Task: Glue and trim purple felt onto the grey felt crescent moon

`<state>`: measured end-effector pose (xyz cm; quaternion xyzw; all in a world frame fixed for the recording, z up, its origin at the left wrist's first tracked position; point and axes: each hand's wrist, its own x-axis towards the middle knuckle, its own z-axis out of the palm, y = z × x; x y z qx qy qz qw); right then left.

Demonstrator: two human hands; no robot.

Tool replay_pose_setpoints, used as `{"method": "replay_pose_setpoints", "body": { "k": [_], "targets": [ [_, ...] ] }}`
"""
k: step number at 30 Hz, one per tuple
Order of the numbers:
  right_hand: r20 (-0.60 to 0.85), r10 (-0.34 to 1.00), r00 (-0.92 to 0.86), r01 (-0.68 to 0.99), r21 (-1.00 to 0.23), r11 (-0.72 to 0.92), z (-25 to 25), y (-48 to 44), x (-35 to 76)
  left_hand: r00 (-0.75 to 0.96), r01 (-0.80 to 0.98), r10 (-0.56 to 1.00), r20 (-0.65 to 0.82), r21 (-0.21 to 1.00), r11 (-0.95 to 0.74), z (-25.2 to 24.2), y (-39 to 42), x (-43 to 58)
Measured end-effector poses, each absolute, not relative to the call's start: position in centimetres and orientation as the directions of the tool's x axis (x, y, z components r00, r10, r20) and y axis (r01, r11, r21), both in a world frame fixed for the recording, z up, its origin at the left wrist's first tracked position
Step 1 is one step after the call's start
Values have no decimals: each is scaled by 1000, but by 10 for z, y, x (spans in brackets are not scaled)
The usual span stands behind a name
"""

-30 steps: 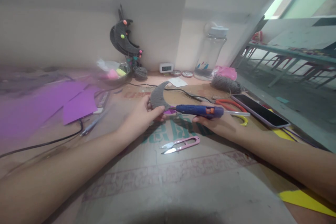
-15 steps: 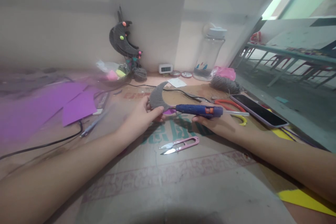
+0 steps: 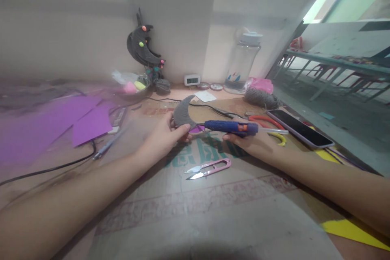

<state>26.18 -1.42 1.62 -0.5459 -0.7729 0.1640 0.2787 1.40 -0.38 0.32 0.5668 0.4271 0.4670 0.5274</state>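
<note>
Between the thumb and fingers of my left hand [image 3: 170,132] is a grey yarn-wrapped crescent [image 3: 182,113], with a bit of purple [image 3: 197,129] showing below its lower end. My right hand [image 3: 243,138] grips a blue hot glue gun [image 3: 227,126], a clear glue stick [image 3: 278,131] poking from its back. The gun's nozzle meets or nearly meets the crescent's lower tip; I cannot tell whether they touch. Pink-handled thread snips [image 3: 210,167] lie on the board just in front of both hands.
Purple sheets [image 3: 91,124] and a pen [image 3: 106,146] lie left. Orange-handled scissors [image 3: 265,120], a phone [image 3: 300,128] and grey yarn [image 3: 261,98] are right. Along the wall stand a small clock [image 3: 192,80] and a bottle [image 3: 243,63]; a decorated dark crescent [image 3: 141,46] hangs there. A black cable [image 3: 213,109] crosses behind.
Almost nothing differs. The rear of the glue gun has shifted very slightly; the crescent and both hands keep their places.
</note>
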Motion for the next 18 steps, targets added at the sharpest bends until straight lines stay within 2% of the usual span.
{"method": "replay_pose_setpoints", "body": {
  "k": [11,18],
  "targets": [
    [230,948,-220,780,-542,313,17,-15,260,232,-10,968,99,995,-99,-1,-2,12],
    [287,936,-202,778,-533,331,16,-6,262,227,2,970,83,996,-86,4,-3,13]
  ]
}}
